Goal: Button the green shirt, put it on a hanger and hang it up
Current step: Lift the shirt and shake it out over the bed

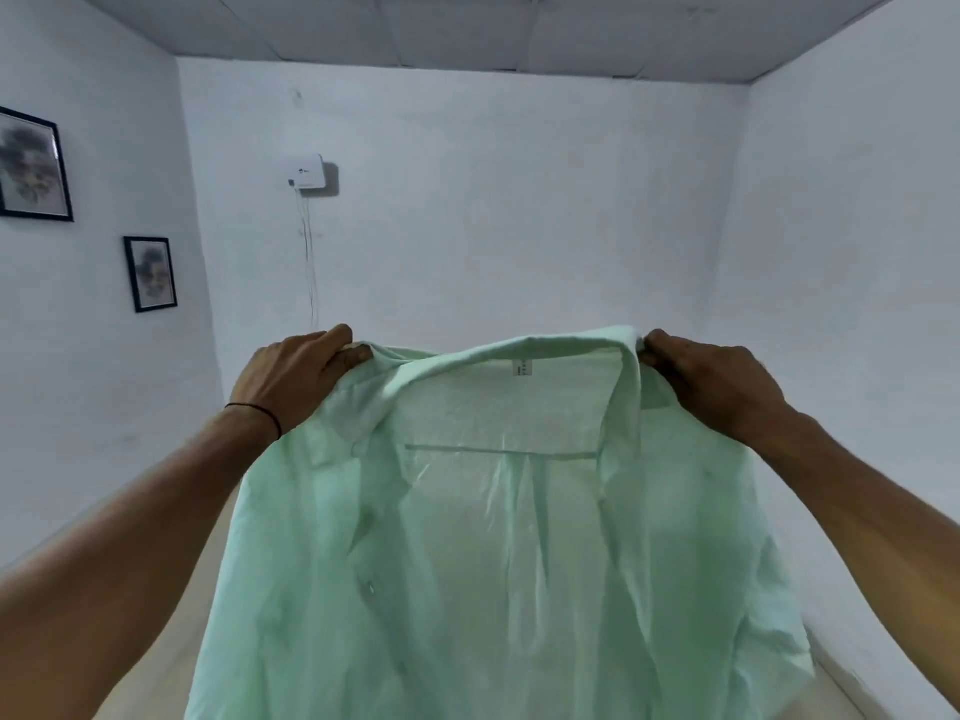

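Head cam: left hand [298, 374] and right hand [714, 381] pinch the green shirt [493, 563] beside its collar [519, 350], front unbuttoned, no hanger around.

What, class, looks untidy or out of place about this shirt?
The green shirt hangs open, front unbuttoned and creased; its collar is rumpled where the left hand and right hand grip the shoulders. Nothing looks damaged.
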